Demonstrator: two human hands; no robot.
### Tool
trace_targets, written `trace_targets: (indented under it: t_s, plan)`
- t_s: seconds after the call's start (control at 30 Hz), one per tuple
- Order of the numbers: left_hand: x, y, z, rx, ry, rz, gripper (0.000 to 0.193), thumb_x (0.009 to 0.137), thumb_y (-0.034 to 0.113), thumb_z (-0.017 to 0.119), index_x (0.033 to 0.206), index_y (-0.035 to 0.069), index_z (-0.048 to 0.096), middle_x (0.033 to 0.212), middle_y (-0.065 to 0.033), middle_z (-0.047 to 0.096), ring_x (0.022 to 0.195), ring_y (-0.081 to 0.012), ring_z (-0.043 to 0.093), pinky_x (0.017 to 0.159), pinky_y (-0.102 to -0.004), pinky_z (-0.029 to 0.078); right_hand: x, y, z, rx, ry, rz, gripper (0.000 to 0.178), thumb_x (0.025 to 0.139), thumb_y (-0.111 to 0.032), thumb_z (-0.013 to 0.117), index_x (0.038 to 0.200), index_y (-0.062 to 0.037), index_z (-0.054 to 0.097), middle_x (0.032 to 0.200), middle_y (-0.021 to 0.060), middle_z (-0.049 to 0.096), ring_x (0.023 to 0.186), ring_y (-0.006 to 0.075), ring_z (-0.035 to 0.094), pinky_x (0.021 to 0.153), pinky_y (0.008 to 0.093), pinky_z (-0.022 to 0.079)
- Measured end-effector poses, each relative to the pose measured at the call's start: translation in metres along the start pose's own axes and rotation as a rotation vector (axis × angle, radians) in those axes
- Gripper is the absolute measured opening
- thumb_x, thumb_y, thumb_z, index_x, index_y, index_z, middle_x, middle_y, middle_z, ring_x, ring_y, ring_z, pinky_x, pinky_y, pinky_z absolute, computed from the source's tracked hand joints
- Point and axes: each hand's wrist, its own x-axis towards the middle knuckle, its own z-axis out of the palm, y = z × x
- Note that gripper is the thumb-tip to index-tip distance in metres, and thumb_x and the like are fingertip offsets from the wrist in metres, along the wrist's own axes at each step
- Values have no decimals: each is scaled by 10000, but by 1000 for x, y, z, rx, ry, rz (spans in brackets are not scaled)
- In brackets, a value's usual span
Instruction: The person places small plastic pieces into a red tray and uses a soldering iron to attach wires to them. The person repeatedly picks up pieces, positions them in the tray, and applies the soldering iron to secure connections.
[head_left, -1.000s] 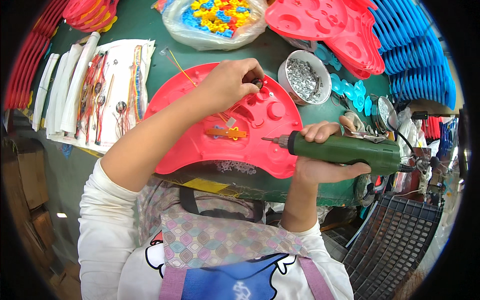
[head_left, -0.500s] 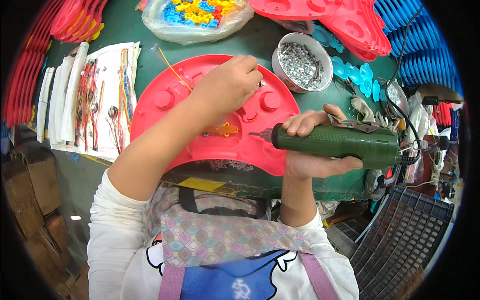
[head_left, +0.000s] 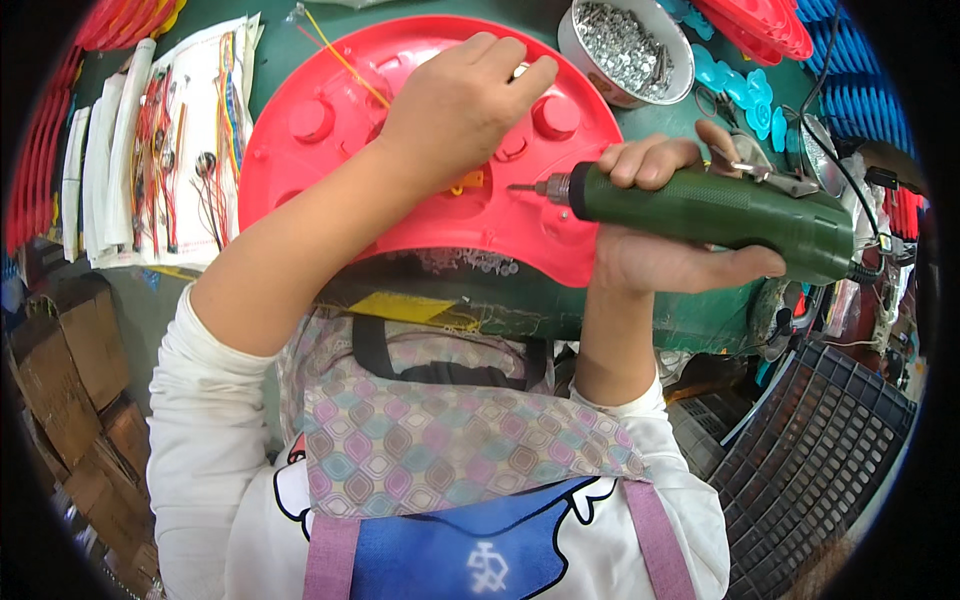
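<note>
A curved red plastic panel (head_left: 275, 165) lies on the green table in front of me, with round raised knobs and a small yellow-orange piece (head_left: 468, 183) at its middle. My left hand (head_left: 460, 100) reaches over the panel's far side, thumb and fingers pinched at a small shiny bit whose kind I cannot make out. Gripped in my right hand (head_left: 660, 255) is a green electric screwdriver (head_left: 720, 210), held level, its bit pointing left above the panel. A yellow and red wire pair (head_left: 345, 62) runs out past the panel's far left edge.
A white bowl of screws (head_left: 628, 55) stands beyond the panel's right end, near turquoise plastic pieces (head_left: 735, 85). Wired parts lie on white sheets (head_left: 195, 140) at left. Small clear pieces (head_left: 465, 262) lie at the near edge. A dark crate (head_left: 825, 470) is at lower right.
The view has shifted, so the panel and table sit higher in the picture. Both hands keep nearly the same place over the panel, the screwdriver still in the right.
</note>
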Motion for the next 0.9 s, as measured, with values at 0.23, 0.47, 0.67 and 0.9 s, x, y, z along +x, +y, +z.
trace_targets:
  t_s: [0.23,0.47,0.67,0.9]
  plan:
    - [1,-4,-22,78,-85,19,246,859,78,667,1103,48,656,971,-93,643,894,-277,636,788,-405,526,-9,-31,24,318,-28,81,1194,720,-1009,339,1356,-9,482,760,108,626,637,251,625,618,412,560]
    - [-49,54,-111,-338,-108,-151,158,848,47,714,975,40,620,893,-112,618,765,-302,640,661,-399,525,-69,-47,20,5,-342,335,801,909,-708,576,1291,-8,506,820,121,654,744,247,670,737,418,573]
    - [-129,84,-98,-306,-389,-366,150,863,100,700,957,58,591,826,-116,571,693,-318,634,587,-418,526,-88,-21,27,-12,-282,309,1067,713,-883,561,1242,41,489,781,126,641,699,248,657,680,406,571]
    - [-133,87,-78,-291,-335,-483,137,890,129,682,912,67,562,822,-129,595,696,-354,655,590,-450,535,-79,-23,30,-90,-281,192,1217,649,-1017,434,1254,38,481,724,104,607,635,238,629,624,400,569]
